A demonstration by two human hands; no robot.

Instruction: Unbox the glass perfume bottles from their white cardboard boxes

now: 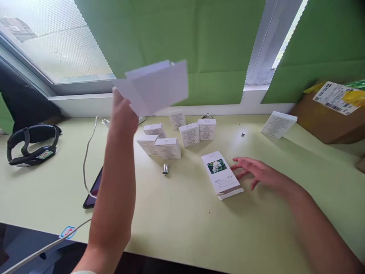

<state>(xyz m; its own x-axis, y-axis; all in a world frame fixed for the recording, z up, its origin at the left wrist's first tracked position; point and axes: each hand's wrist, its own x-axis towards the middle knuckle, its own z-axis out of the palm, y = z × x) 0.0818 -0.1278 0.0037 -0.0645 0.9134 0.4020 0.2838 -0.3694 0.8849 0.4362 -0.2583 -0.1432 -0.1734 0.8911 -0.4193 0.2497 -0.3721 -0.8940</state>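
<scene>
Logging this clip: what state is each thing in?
Left hand: raised, gripping blurred white flat carton.
Right hand: open, fingers spread beside flattened flower-print white carton.
Six small white assembled boxes: closed, clustered.
Brown cardboard parcel: closed, labelled.
Small silver metal cylinder: lying loose.

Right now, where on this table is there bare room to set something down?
Bare table runs along the near edge, in front of the flat carton, and between the right hand and the brown box. The cluster of small boxes is crowded.
</scene>
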